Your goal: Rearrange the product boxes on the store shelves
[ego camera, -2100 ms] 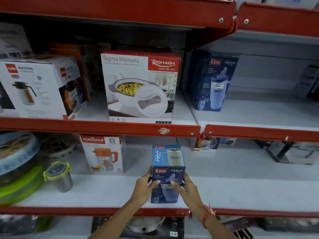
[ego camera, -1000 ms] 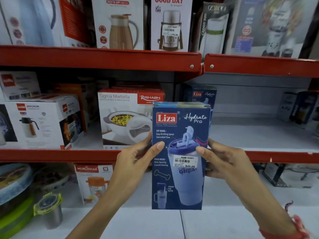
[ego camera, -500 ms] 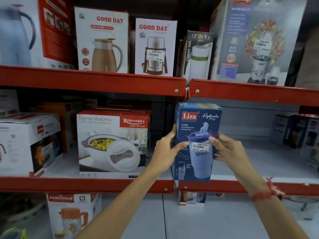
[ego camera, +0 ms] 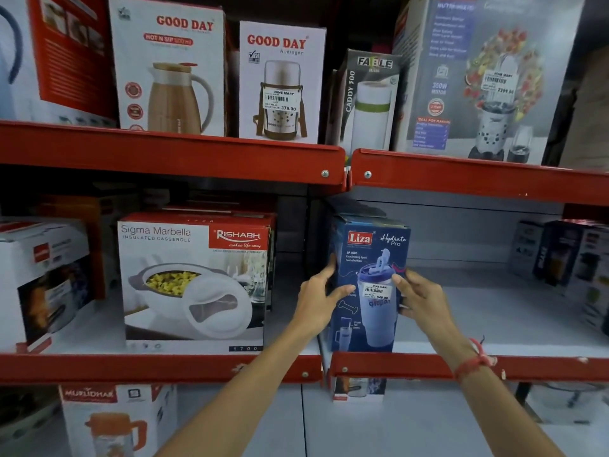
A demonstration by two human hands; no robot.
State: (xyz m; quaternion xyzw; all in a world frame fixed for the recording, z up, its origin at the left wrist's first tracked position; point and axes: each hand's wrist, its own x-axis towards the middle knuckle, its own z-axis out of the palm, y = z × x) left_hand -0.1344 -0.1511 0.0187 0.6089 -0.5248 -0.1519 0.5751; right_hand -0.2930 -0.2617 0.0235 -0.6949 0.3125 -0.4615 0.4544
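A blue Liza Hydrate Pro box (ego camera: 369, 245) stands upright at the left end of the right-hand middle shelf (ego camera: 494, 324), its base behind the red shelf lip. My left hand (ego camera: 318, 300) grips its left side and my right hand (ego camera: 418, 296) grips its right side. Another dark blue box (ego camera: 354, 211) shows just behind its top. A white and red Sigma Marbella casserole box (ego camera: 194, 282) sits to the left on the neighbouring shelf.
The top shelf holds two Good Day flask boxes (ego camera: 171, 70), a Fable caddy box (ego camera: 365, 100) and a blender box (ego camera: 478, 77). More boxes (ego camera: 566, 255) stand far right on the middle shelf. A Magnum box (ego camera: 43, 278) is far left. A Murlidhar box (ego camera: 112, 420) sits below.
Both hands lifted the blue box from the lower shelf up to the middle shelf and pushed it further in. The view tilted upward.
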